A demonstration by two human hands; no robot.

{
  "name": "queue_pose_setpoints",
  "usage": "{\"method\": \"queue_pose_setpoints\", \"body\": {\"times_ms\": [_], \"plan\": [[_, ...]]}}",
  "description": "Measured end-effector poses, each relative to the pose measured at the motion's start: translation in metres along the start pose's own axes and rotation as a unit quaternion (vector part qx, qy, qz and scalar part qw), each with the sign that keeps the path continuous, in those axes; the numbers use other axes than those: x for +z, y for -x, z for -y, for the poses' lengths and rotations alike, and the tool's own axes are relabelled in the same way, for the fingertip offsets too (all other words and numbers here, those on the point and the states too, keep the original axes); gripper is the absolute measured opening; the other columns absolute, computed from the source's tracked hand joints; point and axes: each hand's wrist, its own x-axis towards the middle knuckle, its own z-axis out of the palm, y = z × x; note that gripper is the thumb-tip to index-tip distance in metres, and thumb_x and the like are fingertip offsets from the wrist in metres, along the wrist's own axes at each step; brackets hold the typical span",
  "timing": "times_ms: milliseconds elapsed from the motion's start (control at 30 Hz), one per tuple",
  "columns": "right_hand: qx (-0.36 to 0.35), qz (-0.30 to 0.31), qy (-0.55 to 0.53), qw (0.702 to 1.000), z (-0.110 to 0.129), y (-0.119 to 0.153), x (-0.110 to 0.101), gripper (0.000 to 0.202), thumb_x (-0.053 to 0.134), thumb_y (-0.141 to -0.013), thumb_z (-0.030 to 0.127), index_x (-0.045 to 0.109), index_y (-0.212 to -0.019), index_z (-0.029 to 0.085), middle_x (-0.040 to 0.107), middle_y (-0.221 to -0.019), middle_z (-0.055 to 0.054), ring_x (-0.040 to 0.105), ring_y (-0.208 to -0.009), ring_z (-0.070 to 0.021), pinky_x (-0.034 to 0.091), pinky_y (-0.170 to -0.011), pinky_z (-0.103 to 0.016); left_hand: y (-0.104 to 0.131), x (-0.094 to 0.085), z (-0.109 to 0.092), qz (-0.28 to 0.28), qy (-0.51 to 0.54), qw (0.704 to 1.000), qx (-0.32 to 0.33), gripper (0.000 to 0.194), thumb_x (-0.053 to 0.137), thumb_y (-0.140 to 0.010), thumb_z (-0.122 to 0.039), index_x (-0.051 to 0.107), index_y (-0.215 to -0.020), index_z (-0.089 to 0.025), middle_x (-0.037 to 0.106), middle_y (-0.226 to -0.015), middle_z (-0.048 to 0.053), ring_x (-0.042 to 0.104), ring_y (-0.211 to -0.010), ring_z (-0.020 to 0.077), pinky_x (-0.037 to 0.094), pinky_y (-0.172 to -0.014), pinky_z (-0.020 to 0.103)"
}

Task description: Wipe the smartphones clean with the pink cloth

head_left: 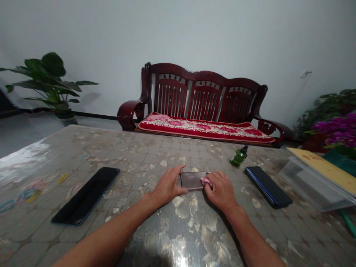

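A see-through phone case (191, 181) lies flat on the table between my hands. My left hand (170, 182) grips its left end, with the thumb on the near edge and the fingers at the far edge. In my right hand (221, 188) a small pink cloth (206, 181) is pinched and pressed against the right end of the case. The right hand covers that end and most of the cloth, so only a bit of pink shows.
On the left lie a black tablet (87, 196) and several coloured rubber bands (33, 194). To the right are a green bottle (238, 157), a dark phone (267, 186) and a clear plastic box (314, 185). A red wooden bench (205, 98) stands beyond the patterned table (133, 148).
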Motion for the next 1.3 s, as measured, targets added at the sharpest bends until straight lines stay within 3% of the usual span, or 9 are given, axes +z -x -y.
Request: {"method": "queue_pose_setpoints", "body": {"times_ms": [333, 567, 833, 1100, 1300], "plan": [[0.086, -0.004, 0.084, 0.993, -0.019, -0.002, -0.002, 0.013, 0.058, -0.088, 0.017, 0.068, -0.081, 0.021, 0.065, -0.079, -0.006, 0.05, -0.083, -0.0233, 0.028, -0.073, -0.034, -0.001, 0.0, 0.001, -0.001, -0.005, 1.0, -0.001, 0.091, 0.088, -0.062, -0.02, 0.047, -0.143, -0.02, 0.068, -0.123, 0.012, 0.061, -0.117, 0.0331, 0.048, -0.1, 0.044], [0.042, 0.004, 0.007, 0.999, -0.011, -0.001, 0.001, 0.011, 0.059, -0.088, 0.019, 0.068, -0.081, 0.022, 0.066, -0.081, -0.003, 0.053, -0.085, -0.0215, 0.03, -0.078, -0.032, 0.0, -0.001, -0.001, 0.007, -0.02, 1.0, -0.005, 0.092, 0.089, -0.062, -0.019, 0.046, -0.143, -0.016, 0.068, -0.124, 0.013, 0.059, -0.118, 0.0317, 0.047, -0.102, 0.042], [0.096, 0.001, 0.063, 0.993, -0.017, -0.002, -0.001, 0.011, 0.059, -0.087, 0.017, 0.065, -0.079, 0.021, 0.066, -0.08, -0.004, 0.051, -0.082, -0.0217, 0.028, -0.075, -0.032, 0.0, 0.002, 0.003, 0.003, -0.011, 1.0, 0.001, 0.09, 0.087, -0.064, -0.021, 0.045, -0.144, -0.019, 0.068, -0.124, 0.012, 0.06, -0.119, 0.0327, 0.048, -0.1, 0.044], [0.029, 0.012, 0.006, 0.999, -0.008, -0.002, 0.002, 0.01, 0.058, -0.09, 0.021, 0.066, -0.084, 0.022, 0.066, -0.084, -0.003, 0.052, -0.086, -0.0213, 0.03, -0.079, -0.031, -0.001, 0.0, 0.001, 0.007, -0.018, 1.0, -0.005, 0.091, 0.088, -0.063, -0.02, 0.046, -0.144, -0.018, 0.068, -0.123, 0.012, 0.06, -0.118, 0.0326, 0.048, -0.1, 0.043], [0.092, 0.008, 0.084, 0.992, -0.017, -0.003, -0.002, 0.011, 0.06, -0.089, 0.021, 0.066, -0.081, 0.021, 0.067, -0.081, -0.004, 0.052, -0.083, -0.0226, 0.029, -0.075, -0.033, 0.0, 0.001, 0.003, 0.007, -0.01, 1.0, 0.0, 0.091, 0.088, -0.063, -0.021, 0.045, -0.143, -0.018, 0.067, -0.125, 0.012, 0.059, -0.119, 0.0323, 0.047, -0.101, 0.044]]}}
